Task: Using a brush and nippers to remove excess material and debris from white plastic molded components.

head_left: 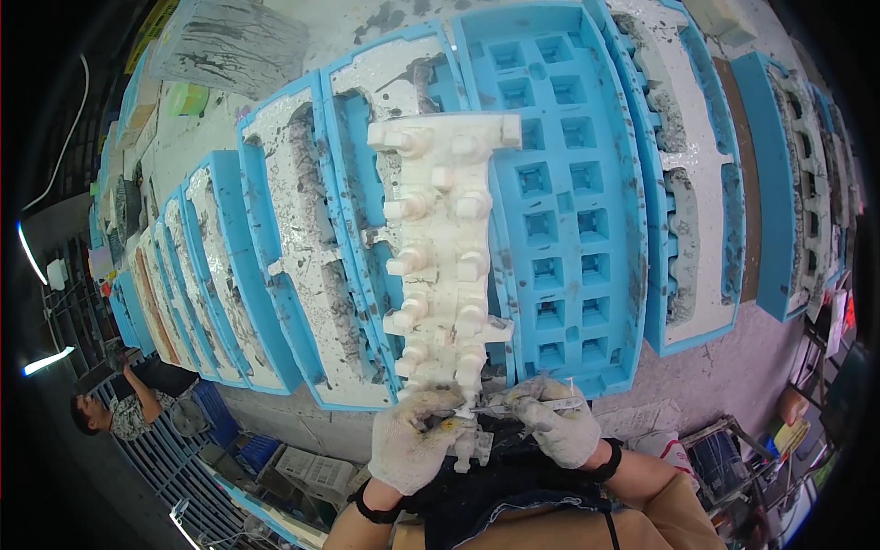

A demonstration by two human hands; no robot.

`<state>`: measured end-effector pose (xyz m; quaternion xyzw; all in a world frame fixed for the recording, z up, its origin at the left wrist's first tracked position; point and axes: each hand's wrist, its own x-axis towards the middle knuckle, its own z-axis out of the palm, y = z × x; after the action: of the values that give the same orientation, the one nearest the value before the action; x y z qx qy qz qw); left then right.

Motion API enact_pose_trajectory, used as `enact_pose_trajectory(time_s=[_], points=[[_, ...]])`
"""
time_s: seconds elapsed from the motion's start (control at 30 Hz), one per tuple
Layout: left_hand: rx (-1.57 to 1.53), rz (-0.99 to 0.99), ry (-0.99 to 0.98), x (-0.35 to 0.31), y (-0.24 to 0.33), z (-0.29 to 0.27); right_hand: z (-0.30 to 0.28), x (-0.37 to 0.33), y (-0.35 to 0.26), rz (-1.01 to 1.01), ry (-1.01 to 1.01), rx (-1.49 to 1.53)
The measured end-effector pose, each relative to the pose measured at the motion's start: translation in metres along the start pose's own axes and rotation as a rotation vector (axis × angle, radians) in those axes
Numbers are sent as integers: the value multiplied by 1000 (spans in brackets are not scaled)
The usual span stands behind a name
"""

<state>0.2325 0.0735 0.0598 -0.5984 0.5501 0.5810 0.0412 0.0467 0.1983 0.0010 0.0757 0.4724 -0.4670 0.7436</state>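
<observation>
A long off-white cast piece (pixel 440 257) with two rows of square stubs lies lengthwise over the blue moulds, its near end close to my body. My left hand (pixel 412 442), in a soiled white knit glove, has its fingers closed at that near end. My right hand (pixel 561 431), gloved the same way, grips a thin metal tool (pixel 564 403). The tool points left toward the near end of the cast piece; its tip is hard to make out between my hands.
Right of the cast piece lies an open blue mould (pixel 564 206) with rows of square pockets. White-filled blue moulds (pixel 293 229) line the left, and another (pixel 692 174) stands at right. At lower left are another person (pixel 128 412) and crates (pixel 312 469).
</observation>
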Motion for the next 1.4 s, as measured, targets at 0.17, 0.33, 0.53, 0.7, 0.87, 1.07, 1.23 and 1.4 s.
enact_pose_trajectory(time_s=[0.17, 0.33, 0.53, 0.7, 0.87, 1.07, 1.23, 1.4], points=[[45, -38, -15, 0, 4, -1, 4, 2, 3, -107, -17, -18], [11, -29, 10, -1, 4, 1, 0, -1, -1, -13, -28, 72], [7, -40, 21, -1, 5, 2, -3, -3, -3, -18, -39, 14], [-45, -64, 19, -3, 5, 3, -3, -2, -4, -5, -68, 66], [-3, -61, 22, -3, 9, 2, -5, -1, 7, -95, -51, 40], [55, 25, 10, -1, 1, 1, -8, 1, 10, -73, -57, -85], [-85, -58, 10, -2, -5, 3, -4, -1, 6, -73, -68, -86], [-128, -83, 15, -3, -2, 4, -5, -1, 8, -119, -103, -3]])
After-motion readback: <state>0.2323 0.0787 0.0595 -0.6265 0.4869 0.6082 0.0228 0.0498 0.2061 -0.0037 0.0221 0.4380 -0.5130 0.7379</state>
